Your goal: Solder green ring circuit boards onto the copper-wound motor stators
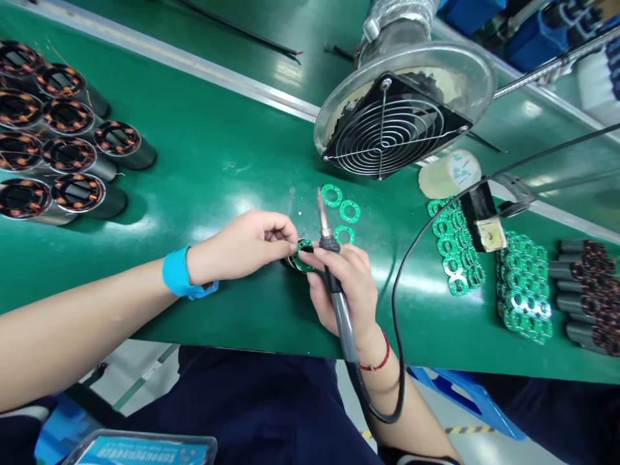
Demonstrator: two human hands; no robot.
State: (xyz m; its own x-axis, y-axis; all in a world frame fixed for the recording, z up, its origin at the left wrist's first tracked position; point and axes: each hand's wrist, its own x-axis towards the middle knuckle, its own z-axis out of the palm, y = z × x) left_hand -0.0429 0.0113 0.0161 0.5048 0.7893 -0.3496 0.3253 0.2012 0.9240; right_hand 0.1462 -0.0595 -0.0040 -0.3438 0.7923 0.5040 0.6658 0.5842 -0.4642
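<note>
My right hand (349,284) is closed around a soldering iron (343,316), whose tip points up and away from me. Its thumb and fingertips also reach to a green ring-shaped circuit board (306,245). This board sits on the end of a motor stator, mostly hidden between my hands. At the board's left edge my left hand (249,242) has thumb and forefinger pinched together; whatever is between them is too small to make out. Just beyond the iron lie a few loose ring-shaped boards (349,211) on the green bench (217,174).
Several cylindrical stators (72,155) with copper windings stand at the left. A fume extractor fan (387,129) hangs over the back. Rightward are a sponge holder (491,234), stacked circuit boards (523,287), a pale tub (449,175) and more stators (581,290). The iron's cable (400,303) loops beside my right arm.
</note>
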